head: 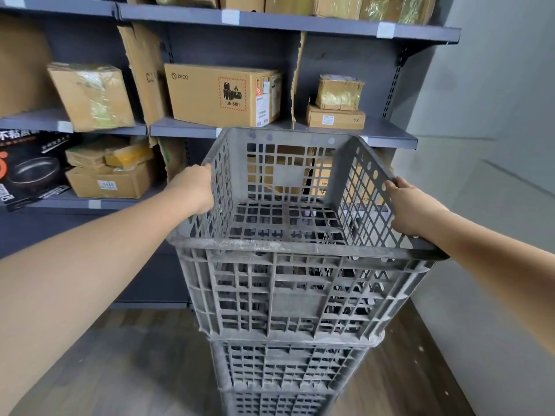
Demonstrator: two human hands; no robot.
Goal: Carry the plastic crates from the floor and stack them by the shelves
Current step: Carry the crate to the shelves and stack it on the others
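crates: 3 visible, stacked; top crate (pixel 300 235) between both hands, in front of shelves (pixel 288 24)
left hand (pixel 195 187): clamped on its left rim
right hand (pixel 411 205): clamped on its right rim

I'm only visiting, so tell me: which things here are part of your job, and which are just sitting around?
Part of the job: top crate, held by left hand and right hand; stacked crates beneath.

Just sitting around: PICO box, taped cardboard boxes, pan box, shelves.
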